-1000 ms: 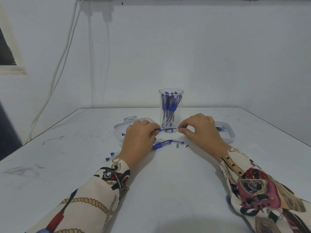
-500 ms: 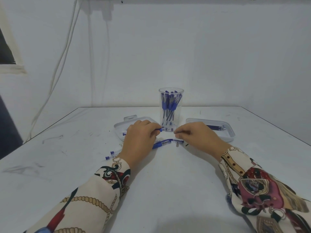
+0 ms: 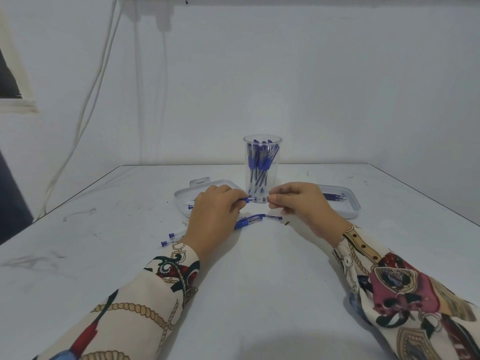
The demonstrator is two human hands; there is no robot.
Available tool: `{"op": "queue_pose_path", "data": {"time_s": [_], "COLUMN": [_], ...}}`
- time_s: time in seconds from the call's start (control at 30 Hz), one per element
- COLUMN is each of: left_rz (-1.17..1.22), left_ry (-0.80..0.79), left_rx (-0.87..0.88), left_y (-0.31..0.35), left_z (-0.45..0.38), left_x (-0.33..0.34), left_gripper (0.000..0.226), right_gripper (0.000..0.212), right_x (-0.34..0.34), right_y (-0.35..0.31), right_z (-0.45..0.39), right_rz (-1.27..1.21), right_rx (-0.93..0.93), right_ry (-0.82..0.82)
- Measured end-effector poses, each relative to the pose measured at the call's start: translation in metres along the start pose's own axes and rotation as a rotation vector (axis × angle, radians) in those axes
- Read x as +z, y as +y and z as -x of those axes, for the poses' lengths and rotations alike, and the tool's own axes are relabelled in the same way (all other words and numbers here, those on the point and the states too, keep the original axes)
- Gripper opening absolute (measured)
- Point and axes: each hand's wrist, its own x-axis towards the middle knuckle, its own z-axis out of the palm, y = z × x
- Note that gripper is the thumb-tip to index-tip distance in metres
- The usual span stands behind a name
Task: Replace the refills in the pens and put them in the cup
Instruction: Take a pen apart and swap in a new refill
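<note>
A clear cup [image 3: 262, 152] holding several blue pens stands at the middle of the white table. Just in front of it my left hand [image 3: 215, 216] grips a pen [image 3: 248, 200] by its blue grip, its front end pointing right. My right hand [image 3: 298, 203] pinches a small piece at its fingertips, close to that pen's end; what the piece is I cannot tell. Another blue pen [image 3: 249, 220] lies on the table below both hands. Several refills [image 3: 333, 196] lie in the white tray [image 3: 352, 206] on the right.
A second white tray [image 3: 183, 196] sits left of the cup, partly behind my left hand. Two pen parts with blue ends [image 3: 168, 239] lie by my left wrist. A tiny dark bit [image 3: 286, 223] lies on the table under my right hand. Cables hang on the wall at left.
My right hand dipped to the table near a small piece, then rose back to the end of the pen held by my left hand. That piece is gone from the table.
</note>
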Motion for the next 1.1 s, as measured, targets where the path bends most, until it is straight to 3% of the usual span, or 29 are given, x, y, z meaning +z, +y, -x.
{"op": "queue_pose_path", "data": {"time_s": [0.17, 0.67, 1.0, 1.1], "left_rz": [0.003, 0.016, 0.042, 0.036], "left_ry": [0.008, 0.021, 0.038, 0.037], "left_rx": [0.016, 0.074, 0.154, 0.154], "left_y": [0.001, 0.004, 0.004, 0.005], "left_z": [0.0, 0.001, 0.001, 0.001], "left_x": [0.0, 0.001, 0.003, 0.003], "left_gripper": [0.02, 0.018, 0.021, 0.021], "right_gripper": [0.008, 0.004, 0.052, 0.058], "right_x": [0.01, 0.024, 0.026, 0.024], "right_y": [-0.001, -0.002, -0.003, -0.003], "right_z": [0.004, 0.01, 0.012, 0.01], "right_rz": [-0.191, -0.15, 0.13, 0.048], "right_rx": [0.07, 0.016, -0.011, 0.084], "right_ry": [-0.04, -0.023, 0.031, -0.003]}}
